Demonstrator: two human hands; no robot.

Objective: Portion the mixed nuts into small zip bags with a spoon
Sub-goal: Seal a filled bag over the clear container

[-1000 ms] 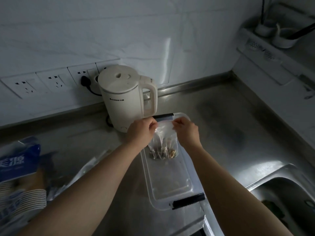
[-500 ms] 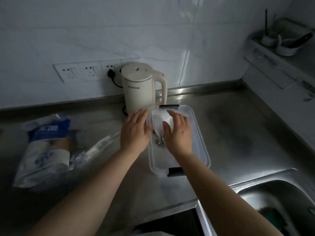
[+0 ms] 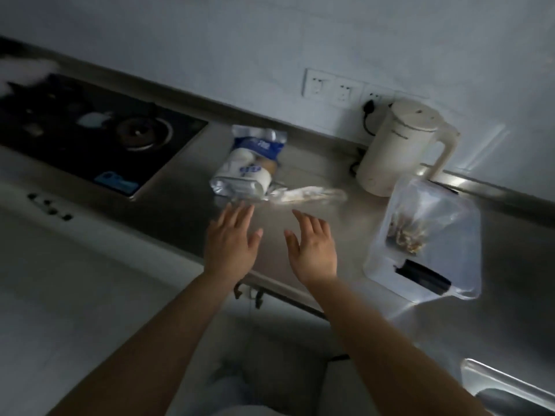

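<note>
A small zip bag with mixed nuts (image 3: 408, 232) lies inside a clear plastic container (image 3: 459, 265) with black clips at the right of the steel counter. A blue and white nut package (image 3: 249, 163) lies at the middle of the counter, with a bundle of clear empty bags (image 3: 306, 195) just in front of it. My left hand (image 3: 231, 241) and my right hand (image 3: 312, 247) hover over the counter with fingers spread, holding nothing, a short way from the bags. No spoon is visible.
A white electric kettle (image 3: 399, 148) stands at the back right, plugged into wall sockets (image 3: 333, 88). A black gas hob (image 3: 90, 136) fills the left of the counter. A sink corner (image 3: 510, 388) shows at the bottom right. The view is dim and blurred.
Both hands let go of the filled zip bag, left it in the container and swung left toward the package and empty bags. The view has turned left and tilted.
</note>
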